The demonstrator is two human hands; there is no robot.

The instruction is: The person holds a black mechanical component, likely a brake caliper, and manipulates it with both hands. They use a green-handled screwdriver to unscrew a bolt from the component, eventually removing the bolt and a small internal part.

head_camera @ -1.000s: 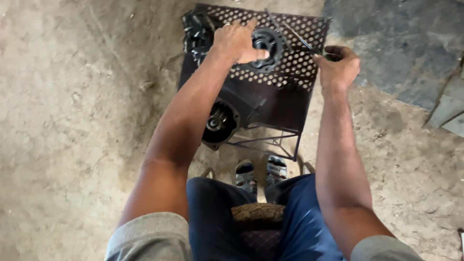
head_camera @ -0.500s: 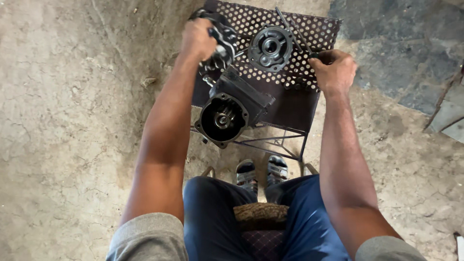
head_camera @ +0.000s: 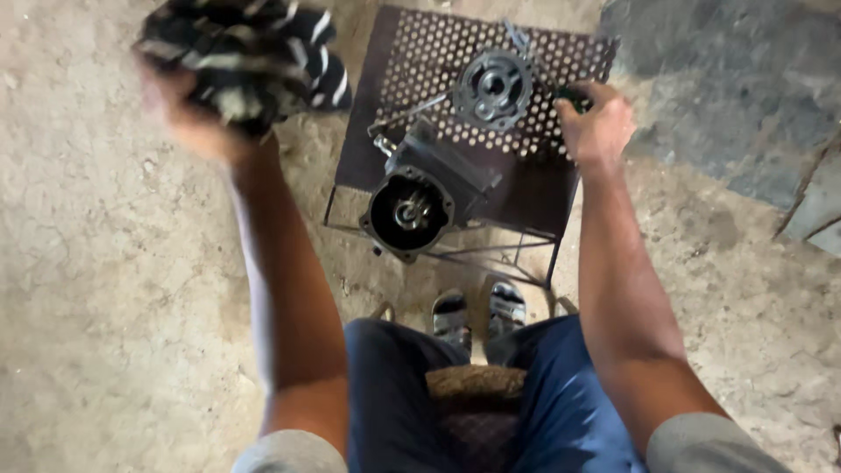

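While the left hand in the upper left of the frame has its fingers closed on a blurred black-and-white striped cloth, the right hand grips a small dark object at the right edge of the brown perforated metal surface. A black round motor housing lies at centre, with a grey metal toothed disc above it.

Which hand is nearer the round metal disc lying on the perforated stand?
Right. The right hand rests on the stand's edge just beside the round metal disc; the left hand is raised off to the far side, gripping a dark ribbed part.
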